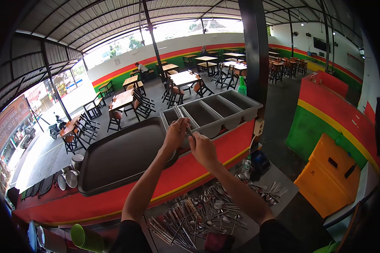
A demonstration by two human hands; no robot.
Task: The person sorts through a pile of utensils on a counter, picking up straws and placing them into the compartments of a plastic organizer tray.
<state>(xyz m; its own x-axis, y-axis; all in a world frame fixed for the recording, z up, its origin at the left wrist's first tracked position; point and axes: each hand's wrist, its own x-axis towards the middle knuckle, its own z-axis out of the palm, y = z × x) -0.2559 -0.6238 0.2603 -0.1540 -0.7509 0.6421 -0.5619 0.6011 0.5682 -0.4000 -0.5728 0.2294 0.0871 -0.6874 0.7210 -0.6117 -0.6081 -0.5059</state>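
Both hands meet over the left end of a grey compartment tray (217, 121) on the red counter. My left hand (177, 131) is closed around a bunch of thin metal utensils (180, 113) that point up and away. Just right of it, my right hand (202, 147) is closed at the lower end of the same bunch. The other compartments of the tray look dark inside. Below my forearms, a large spread of forks, spoons and other cutlery (198, 215) lies on a lower surface, with a dark red cloth (219, 242) at its near edge.
Stacked dark serving trays (122, 152) lie on the counter left of my hands, beside metal cups (71, 178). A black pillar (254, 55) and a green bottle (242, 86) stand behind the compartment tray. Green bowls (86, 238) sit lower left; an orange box (325, 177) stands right.
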